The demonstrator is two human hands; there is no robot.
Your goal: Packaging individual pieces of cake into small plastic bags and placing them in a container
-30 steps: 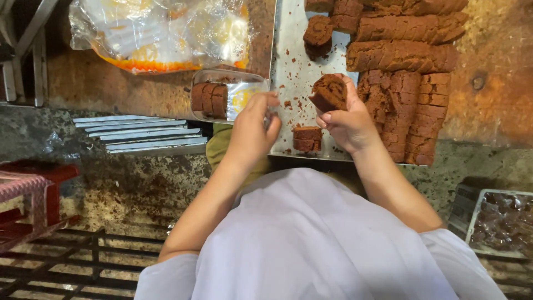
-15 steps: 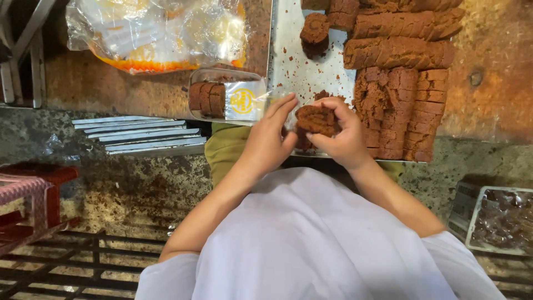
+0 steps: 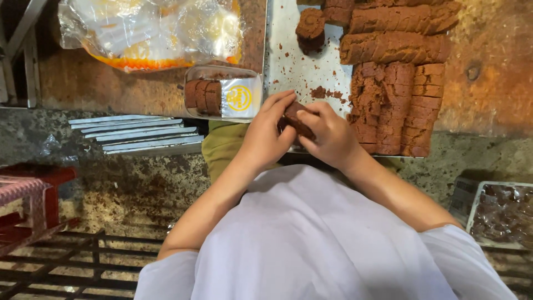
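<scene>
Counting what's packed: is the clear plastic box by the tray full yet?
Partly filled: the clear plastic box shows brown slices at its left end only.

Bare tray (image 3: 294, 66) surface is lying open just beyond the hands, strewn only with crumbs. To the right, cake slices (image 3: 411, 105) and logs (image 3: 397, 47) are walling off that side. A lone piece (image 3: 310, 26) is standing at the far end of the open strip. To the left, a clear box (image 3: 223, 91) is crowding the tray's edge, and a plastic bag (image 3: 150, 30) is filling the far left of the table.
</scene>
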